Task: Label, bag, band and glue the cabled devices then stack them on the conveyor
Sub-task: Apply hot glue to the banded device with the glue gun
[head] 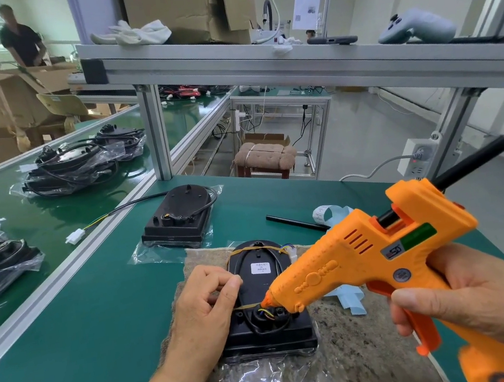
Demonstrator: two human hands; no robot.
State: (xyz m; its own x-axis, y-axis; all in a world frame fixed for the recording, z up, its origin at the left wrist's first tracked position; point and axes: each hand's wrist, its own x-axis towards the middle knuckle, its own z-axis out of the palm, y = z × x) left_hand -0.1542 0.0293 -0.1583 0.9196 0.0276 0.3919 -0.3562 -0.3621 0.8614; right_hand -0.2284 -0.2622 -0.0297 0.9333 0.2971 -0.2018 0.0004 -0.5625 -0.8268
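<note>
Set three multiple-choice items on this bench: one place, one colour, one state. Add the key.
1. The nozzle of the orange plastic glue gun is at: A) the wired cable port of the near black plastic device; B) its white label; C) the conveyor.
2. The loose glue stick on the green table is: A) white; B) black; C) orange.
3. The left hand: A) lies flat; B) pinches the yellowish rubber band; C) holds a bag.
Key: 1 A, the tip meets that port; 2 B, the rod is black; 3 B, thumb and forefinger close on the band.
</note>
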